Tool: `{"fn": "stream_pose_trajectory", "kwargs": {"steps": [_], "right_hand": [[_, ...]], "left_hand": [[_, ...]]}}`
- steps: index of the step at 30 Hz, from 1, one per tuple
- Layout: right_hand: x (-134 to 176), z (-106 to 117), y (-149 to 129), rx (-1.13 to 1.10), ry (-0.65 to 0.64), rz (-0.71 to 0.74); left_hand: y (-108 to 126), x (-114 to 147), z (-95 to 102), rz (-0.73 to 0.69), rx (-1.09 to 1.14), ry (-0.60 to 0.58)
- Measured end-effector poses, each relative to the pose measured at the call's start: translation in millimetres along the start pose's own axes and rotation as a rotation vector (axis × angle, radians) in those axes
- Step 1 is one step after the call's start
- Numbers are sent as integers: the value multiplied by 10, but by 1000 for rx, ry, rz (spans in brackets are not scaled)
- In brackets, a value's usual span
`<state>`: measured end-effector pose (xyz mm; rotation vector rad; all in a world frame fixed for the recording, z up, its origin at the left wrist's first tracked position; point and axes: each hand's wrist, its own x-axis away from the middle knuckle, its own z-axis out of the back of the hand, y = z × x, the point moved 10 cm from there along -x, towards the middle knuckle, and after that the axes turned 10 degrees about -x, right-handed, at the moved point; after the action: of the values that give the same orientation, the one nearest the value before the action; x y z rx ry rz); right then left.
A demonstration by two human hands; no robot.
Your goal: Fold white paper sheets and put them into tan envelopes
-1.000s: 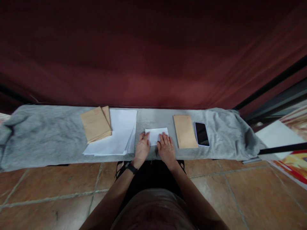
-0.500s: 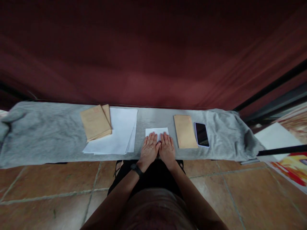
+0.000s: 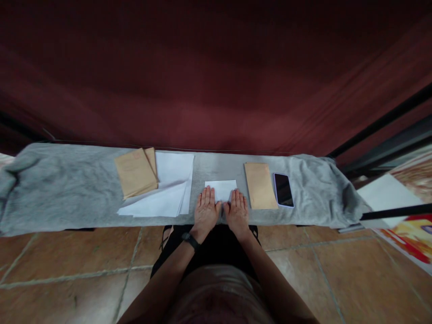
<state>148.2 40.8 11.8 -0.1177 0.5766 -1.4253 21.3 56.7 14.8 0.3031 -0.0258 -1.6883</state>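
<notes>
Soft grey cloth (image 3: pixel 218 165) carries a small white paper rectangle (image 3: pixel 222 191). Left hand (image 3: pixel 206 213) and right hand (image 3: pixel 237 214), flat and unclenched upon it, have slid apart (this smooths it, I judge).

White paper (image 3: pixel 222 191); grey cloth (image 3: pixel 77 189)

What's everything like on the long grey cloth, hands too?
Left hand: palm down, open.
Right hand: palm down, open.
Small white paper rectangle: flat, partly covered.
Large white paper sheets: overlapping, top one buckled.
Left-side brown paper pieces: overlapping, fanned.
Right-side brown paper rectangles: stacked flat.
Purple-edged black smartphone: face up, screen dark.
Grey cloth: wrinkled at both ends.
</notes>
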Motion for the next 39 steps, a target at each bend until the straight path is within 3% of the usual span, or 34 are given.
{"fn": "stream_pose_trajectory", "kwargs": {"steps": [11,24,34,39], "right_hand": [[82,57,53,35,8,13],[-251,-94,-73,-48,-77,97],[-348,-140,-19,-40,-103,73],[-335,-142,-28,-30,-106,67]], "left_hand": [[-32,37,-16,-5,-158,32],[-20,29,-25,-18,-205,35],[25,-27,37,-1,-224,-14],[161,-185,-61,-74,-203,-82]]}}
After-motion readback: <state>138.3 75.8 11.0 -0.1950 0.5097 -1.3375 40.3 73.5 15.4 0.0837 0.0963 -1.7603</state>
